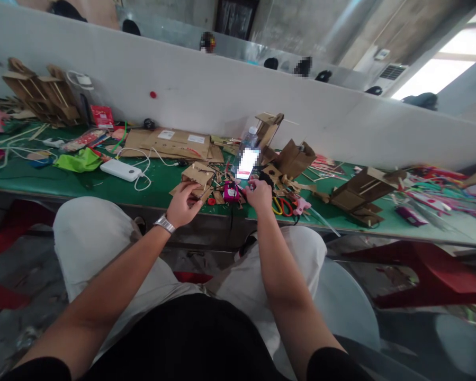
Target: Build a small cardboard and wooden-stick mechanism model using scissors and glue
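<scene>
A: Which step do you seem to have in hand?

B: By the look of it, you are steadying a small brown cardboard box point(198, 175) with one hand while the other deals with small parts beside it. The box sits on the long green tabletop point(162, 189), just left of the centre of the frame, near the table's front edge

A: How does your left hand stand?

B: Your bare left hand point(185, 205), with a silver metal watch point(165, 223) at the wrist, is curved to a narrow opening — fingers and thumb holding the near side of the box

A: And your right?

B: Your bare right hand point(260, 196) is just right of centre, bent, with its fingertips close together, below the flat phone with a lit white screen point(245, 164). You may be pinching something small; I cannot tell what, or whether the fingers have closed on it. Left of that hand lies a bright purple block with a white figure point(230, 192); to its right are scissors with yellow and red loop handles point(287, 207)

A: What does your next move call for?

B: A light left hold, I'd judge, since cardboard could dent, and a fine right pinch — mind the thin black cord point(232, 218) hanging below the purple block, which could snag
</scene>
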`<state>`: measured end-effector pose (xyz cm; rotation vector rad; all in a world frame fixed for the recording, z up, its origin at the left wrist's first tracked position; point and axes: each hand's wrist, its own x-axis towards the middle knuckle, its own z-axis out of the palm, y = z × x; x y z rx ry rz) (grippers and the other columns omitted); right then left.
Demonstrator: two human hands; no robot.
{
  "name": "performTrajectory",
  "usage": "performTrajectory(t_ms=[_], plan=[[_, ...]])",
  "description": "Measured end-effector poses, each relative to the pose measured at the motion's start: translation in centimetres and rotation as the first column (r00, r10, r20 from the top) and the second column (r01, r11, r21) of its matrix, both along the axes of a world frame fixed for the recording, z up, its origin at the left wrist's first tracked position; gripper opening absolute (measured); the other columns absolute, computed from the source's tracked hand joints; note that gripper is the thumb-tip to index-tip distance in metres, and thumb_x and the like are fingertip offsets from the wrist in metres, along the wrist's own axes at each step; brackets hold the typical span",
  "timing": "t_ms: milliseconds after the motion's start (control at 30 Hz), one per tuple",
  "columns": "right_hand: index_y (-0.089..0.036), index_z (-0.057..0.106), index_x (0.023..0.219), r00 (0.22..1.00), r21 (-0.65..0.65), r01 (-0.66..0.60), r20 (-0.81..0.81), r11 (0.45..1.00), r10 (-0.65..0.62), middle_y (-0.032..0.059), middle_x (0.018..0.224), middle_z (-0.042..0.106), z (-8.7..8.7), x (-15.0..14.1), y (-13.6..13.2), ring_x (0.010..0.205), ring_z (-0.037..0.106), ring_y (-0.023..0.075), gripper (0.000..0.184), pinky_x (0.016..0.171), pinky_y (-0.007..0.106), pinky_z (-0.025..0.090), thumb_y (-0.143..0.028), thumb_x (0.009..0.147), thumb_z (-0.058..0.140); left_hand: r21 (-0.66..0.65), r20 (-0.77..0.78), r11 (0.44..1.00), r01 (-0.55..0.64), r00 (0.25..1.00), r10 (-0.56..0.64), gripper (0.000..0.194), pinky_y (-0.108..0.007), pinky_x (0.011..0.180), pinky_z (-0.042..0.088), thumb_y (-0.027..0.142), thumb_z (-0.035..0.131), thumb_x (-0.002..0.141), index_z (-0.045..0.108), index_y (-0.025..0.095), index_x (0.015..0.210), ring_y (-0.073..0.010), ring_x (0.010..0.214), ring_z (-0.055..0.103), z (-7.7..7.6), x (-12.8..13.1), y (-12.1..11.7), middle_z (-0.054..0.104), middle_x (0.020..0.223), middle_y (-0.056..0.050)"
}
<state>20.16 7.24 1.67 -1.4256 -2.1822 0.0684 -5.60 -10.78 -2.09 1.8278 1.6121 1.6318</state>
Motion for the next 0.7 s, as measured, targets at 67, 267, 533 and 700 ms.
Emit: performTrajectory(t_ms=[67,267,533,700], plan=[[-0.014,0.077,0.114,0.985,0.018,-0.089,-0.144,0.996,0.091,0.0156,0.112,0.075,0.1,-1.5,-1.1,0.099,0.068,0.0263,0.030,0.094,0.039,0.053,-0.029,0.102,0.054,-0.002,0.036,0.998,0.056,0.998,-0.056,0.050,-0.034,0.076,0.070,0.025,0.067,0.091,0.060,0.018,0.141,-0.0162,0.090,0.074,-0.2,0.4,0.0,0.055,0.146,-0.018],[-0.020,0.076,0.108,0.819,0.059,-0.386,-0.439,0.921,0.371,0.0058,0.093,0.074,-0.5,-6.3,-5.1,0.079,0.066,0.0198,0.030,0.075,0.032,0.055,-0.044,0.103,0.057,0.001,-0.063,0.992,0.130,0.990,-0.130,0.063,-0.036,0.083,0.070,0.024,0.065,0.094,0.050,0.022,0.155,-0.0191,0.098,0.075,0.3,1.1,-0.8,0.048,0.157,-0.019],[-0.028,0.059,0.149,0.688,0.176,-0.525,-0.490,0.833,0.536,0.0121,0.133,0.061,1.4,-7.3,-6.9,0.084,0.064,0.0201,0.054,0.082,0.040,0.061,-0.053,0.102,0.061,0.284,-0.313,0.923,-0.261,0.884,0.346,0.035,-0.043,0.093,0.062,0.045,0.057,0.100,0.070,0.019,0.120,-0.0271,0.099,0.071,4.8,-1.5,-1.8,0.071,0.121,-0.016],[-0.028,0.057,0.154,0.708,0.189,-0.584,-0.357,0.790,0.609,0.0160,0.143,0.053,2.2,-8.0,-7.4,0.126,0.062,0.0308,0.059,0.103,0.047,0.060,-0.054,0.102,0.062,0.242,-0.441,0.957,-0.159,0.861,0.254,0.071,-0.053,0.124,0.044,0.055,0.059,0.100,0.051,0.013,0.157,-0.0363,0.143,0.056,6.6,-3.4,1.1,0.059,0.151,-0.021]])
